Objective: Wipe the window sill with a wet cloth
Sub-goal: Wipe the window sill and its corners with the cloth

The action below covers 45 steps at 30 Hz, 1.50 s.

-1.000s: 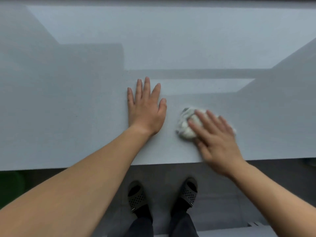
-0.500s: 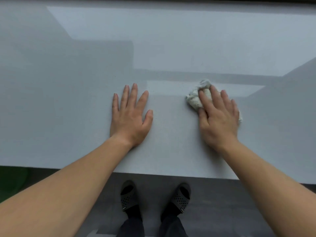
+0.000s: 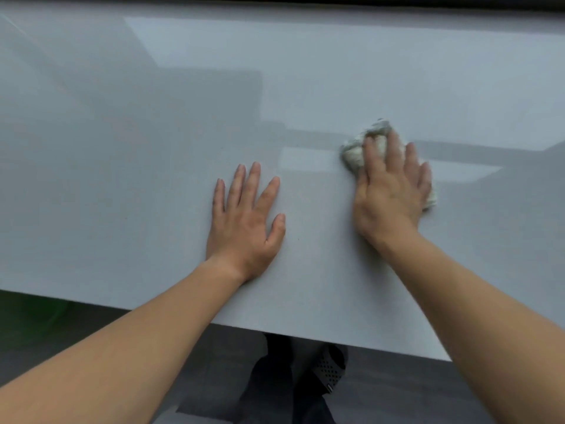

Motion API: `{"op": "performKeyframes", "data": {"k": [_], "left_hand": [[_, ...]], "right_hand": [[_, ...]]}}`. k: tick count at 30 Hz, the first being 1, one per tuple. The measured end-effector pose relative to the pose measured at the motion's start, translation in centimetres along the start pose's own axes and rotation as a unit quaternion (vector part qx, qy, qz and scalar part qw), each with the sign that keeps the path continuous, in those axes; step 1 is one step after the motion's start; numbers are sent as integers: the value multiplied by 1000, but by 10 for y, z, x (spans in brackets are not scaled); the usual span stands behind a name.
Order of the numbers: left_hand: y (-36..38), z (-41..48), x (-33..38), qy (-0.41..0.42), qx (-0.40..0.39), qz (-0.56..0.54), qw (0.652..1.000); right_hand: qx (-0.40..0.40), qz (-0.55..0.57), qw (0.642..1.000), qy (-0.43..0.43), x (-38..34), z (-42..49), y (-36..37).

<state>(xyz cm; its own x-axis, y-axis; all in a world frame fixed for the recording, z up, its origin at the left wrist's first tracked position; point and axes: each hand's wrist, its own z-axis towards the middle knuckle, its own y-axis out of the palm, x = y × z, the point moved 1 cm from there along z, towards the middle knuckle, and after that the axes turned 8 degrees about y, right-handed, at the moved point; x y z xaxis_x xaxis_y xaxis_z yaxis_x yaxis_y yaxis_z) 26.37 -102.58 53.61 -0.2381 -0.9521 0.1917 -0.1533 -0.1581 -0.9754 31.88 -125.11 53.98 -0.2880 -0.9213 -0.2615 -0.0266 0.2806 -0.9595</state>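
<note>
A wide, glossy pale grey window sill [image 3: 122, 179] fills most of the view. My right hand [image 3: 391, 191] presses a crumpled whitish cloth [image 3: 356, 151] flat onto the sill, right of centre; most of the cloth is hidden under the palm and fingers, with a bit showing at the right edge of the hand. My left hand [image 3: 244, 221] lies flat on the sill with fingers spread, empty, to the left of the cloth.
The sill's front edge [image 3: 305, 332] runs across the lower part of the view. Below it are a dark floor and my dark perforated shoes [image 3: 330, 368]. A green object [image 3: 42, 307] shows faintly under the sill at the left. A dark frame [image 3: 305, 0] borders the sill's far side.
My right hand has pushed the cloth away from the front edge, farther back on the sill and to the right. My left hand has stayed flat in place.
</note>
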Motion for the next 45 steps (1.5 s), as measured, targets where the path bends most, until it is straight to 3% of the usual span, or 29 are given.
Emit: {"op": "performKeyframes", "data": {"k": [3,5,7,10,11,15,17,18,22,23,29,31,35,36,39,41,43,45], "left_hand": [[0,0,0,5,6,4,1000],[1,1,0,9,9,-1,1000],[1,1,0,15,19,-9,1000],[-1,3,-3,16,34,-31,999],[-3,4,-3,12,42,-37,998],[-15,29,-5,11,83,-56,995],[-21,60,-11,20,91,-68,993],[-24,79,-15,24,93,-75,993],[-33,154,-15,22,53,-111,992],[-32,168,-14,18,39,-113,993],[-18,188,-9,6,11,-21,1000],[-18,188,-8,4,12,-22,1000],[-18,188,-7,5,12,-19,1000],[-18,187,-6,5,14,-20,1000],[-18,188,-5,6,17,-16,1000],[-18,189,-6,8,16,-12,1000],[-18,189,-6,8,14,-14,1000],[-18,189,-6,8,13,-13,1000]], "right_hand": [[-31,-38,981,-190,-10,-33,9],[-55,-53,964,-253,2,-18,4],[-42,-55,977,-200,10,20,-3],[-15,0,1000,5,-3,57,-7],[-11,1,1000,29,-14,53,-4],[-42,-39,986,-157,-25,24,4],[-55,-57,976,-201,-10,50,-3],[-43,-61,980,-182,-4,70,-6],[8,4,999,46,-15,118,-9],[14,10,998,64,-25,115,-6],[-36,-45,985,-160,-19,108,-6],[-21,-50,991,-120,-9,143,-12],[19,3,998,53,-37,173,-8],[18,-2,999,43,-49,167,-3],[-13,-40,991,-125,-60,147,4],[-30,-44,982,-181,-50,165,-4],[-21,-44,989,-140,-40,198,-10],[-10,-23,999,-37,-40,224,-13]]}}
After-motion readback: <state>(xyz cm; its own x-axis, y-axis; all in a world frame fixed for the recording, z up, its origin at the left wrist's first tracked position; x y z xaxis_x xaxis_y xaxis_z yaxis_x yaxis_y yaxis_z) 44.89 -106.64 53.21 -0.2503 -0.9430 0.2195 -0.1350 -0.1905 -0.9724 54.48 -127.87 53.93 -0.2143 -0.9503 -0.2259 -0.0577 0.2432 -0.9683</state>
